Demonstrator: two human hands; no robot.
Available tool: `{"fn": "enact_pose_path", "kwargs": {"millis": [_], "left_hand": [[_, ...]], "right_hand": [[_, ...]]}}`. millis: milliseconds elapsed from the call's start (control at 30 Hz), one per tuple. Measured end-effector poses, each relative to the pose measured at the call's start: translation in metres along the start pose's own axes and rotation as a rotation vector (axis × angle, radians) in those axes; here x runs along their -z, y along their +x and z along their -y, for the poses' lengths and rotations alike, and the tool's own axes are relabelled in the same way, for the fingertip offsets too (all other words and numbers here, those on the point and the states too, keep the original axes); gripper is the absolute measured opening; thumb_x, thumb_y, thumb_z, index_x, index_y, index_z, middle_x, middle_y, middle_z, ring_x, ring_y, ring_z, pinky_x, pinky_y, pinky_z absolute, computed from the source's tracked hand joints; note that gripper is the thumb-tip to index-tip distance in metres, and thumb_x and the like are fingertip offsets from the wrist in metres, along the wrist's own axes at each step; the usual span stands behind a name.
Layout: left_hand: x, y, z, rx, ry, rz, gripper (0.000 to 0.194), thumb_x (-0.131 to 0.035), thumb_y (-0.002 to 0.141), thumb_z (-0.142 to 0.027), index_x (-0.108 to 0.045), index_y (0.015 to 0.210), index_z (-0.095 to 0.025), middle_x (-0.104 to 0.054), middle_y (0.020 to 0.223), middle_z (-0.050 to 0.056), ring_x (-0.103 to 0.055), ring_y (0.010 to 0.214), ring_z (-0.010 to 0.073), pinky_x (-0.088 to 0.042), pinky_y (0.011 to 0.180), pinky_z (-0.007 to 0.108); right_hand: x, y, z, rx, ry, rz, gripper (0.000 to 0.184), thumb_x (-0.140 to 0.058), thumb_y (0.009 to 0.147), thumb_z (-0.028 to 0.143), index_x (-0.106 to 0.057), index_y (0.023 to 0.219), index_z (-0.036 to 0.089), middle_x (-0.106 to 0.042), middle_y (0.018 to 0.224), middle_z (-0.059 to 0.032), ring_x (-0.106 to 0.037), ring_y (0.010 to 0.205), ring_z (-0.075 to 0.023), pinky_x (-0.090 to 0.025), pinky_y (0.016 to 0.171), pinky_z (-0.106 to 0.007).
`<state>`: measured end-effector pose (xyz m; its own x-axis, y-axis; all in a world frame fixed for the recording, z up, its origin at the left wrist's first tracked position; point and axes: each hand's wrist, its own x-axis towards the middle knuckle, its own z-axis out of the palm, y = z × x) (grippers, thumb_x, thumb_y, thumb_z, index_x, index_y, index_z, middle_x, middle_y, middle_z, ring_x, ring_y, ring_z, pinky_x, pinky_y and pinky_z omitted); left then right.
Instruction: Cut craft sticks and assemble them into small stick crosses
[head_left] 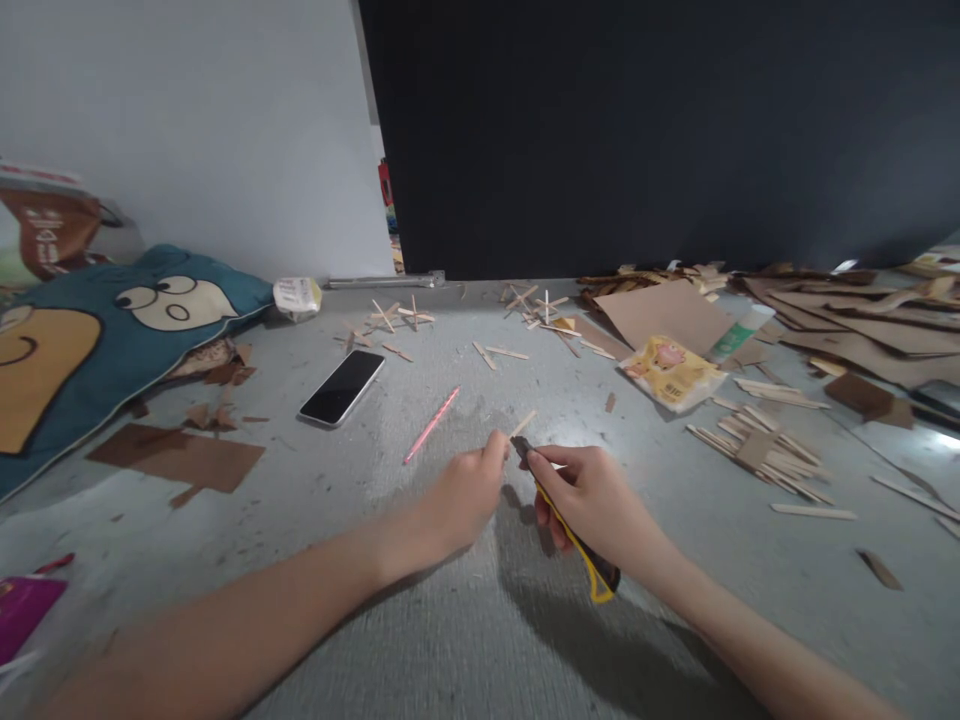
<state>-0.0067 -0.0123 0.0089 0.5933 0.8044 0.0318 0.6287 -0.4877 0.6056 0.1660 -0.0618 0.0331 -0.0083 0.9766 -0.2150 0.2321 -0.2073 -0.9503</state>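
Observation:
My left hand (465,495) is closed, pinching a short wooden stick (523,424) that pokes up and to the right from its fingertips. My right hand (592,500) is wrapped round a yellow and black utility knife (577,545). The knife's tip meets the stick just right of my left thumb. Both hands hover over the grey floor (450,620) in the middle of the view.
A pink pencil (430,425) and a phone (342,387) lie to the left. Loose wooden sticks (765,450), cardboard sheets (847,320), a snack packet (670,372) and a glue bottle (739,332) are on the right. A blue cushion (105,340) lies far left.

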Motion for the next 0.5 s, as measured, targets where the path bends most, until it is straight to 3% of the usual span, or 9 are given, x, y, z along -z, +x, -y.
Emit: {"fn": "enact_pose_path", "kwargs": {"millis": [200,367,500], "left_hand": [[-0.002,0.002,0.003,0.005,-0.167,-0.065,0.015,-0.041,0.093,-0.013,-0.049,0.1,-0.023,-0.055,0.075,0.002,-0.053,0.065,0.0209,-0.033,0.063,0.032],[-0.007,0.007,0.005,-0.017,-0.252,-0.14,0.01,-0.038,0.099,-0.02,-0.047,0.096,-0.023,-0.062,0.083,0.004,-0.056,0.069,0.0195,-0.036,0.063,0.031],[-0.01,0.008,0.004,-0.008,-0.341,-0.187,0.026,-0.031,0.107,-0.035,-0.046,0.089,-0.023,-0.061,0.075,0.001,-0.057,0.065,0.0171,-0.037,0.06,0.029]], "right_hand": [[-0.001,0.0,0.003,-0.045,0.123,0.037,0.04,-0.061,0.089,0.058,-0.063,0.082,0.019,-0.059,0.047,0.0032,-0.053,0.031,-0.0124,-0.042,0.031,-0.022],[-0.008,-0.001,0.002,-0.014,0.261,0.085,0.047,-0.063,0.087,0.067,-0.06,0.08,0.02,-0.065,0.055,0.0005,-0.059,0.037,-0.0131,-0.051,0.038,-0.025],[-0.014,-0.001,-0.001,0.003,0.335,0.122,0.052,-0.062,0.086,0.07,-0.064,0.094,0.019,-0.067,0.058,0.0012,-0.06,0.038,-0.014,-0.053,0.04,-0.027]]}}
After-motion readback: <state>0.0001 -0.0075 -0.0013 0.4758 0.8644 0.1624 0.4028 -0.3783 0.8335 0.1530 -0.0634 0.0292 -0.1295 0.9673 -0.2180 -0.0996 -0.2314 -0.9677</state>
